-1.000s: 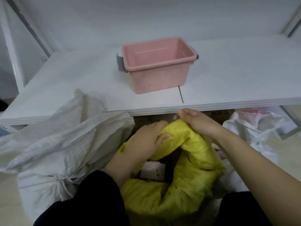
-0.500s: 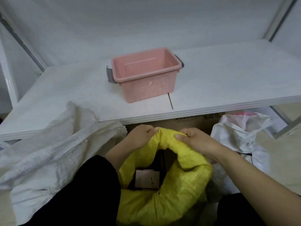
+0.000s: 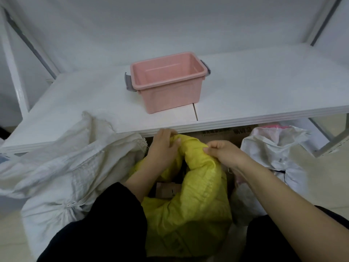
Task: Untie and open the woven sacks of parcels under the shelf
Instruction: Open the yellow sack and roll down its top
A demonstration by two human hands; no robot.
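Yellow woven sack (image 3: 196,197) sits on the floor between my knees, just under the near edge of the white shelf (image 3: 264,95). Its mouth is rolled down and open; a pale parcel (image 3: 166,190) shows inside. My left hand (image 3: 162,146) grips the far rim, my right hand (image 3: 224,152) pinches it alongside. White sack (image 3: 62,167) slumps left, tied low. Pink bin (image 3: 168,80) on the shelf above.

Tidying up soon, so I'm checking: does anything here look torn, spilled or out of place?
Only the white sack on the left: its loose top flops up onto the shelf, and its cut edge is frayed. Nothing is spilled; the pink bin stands upright.
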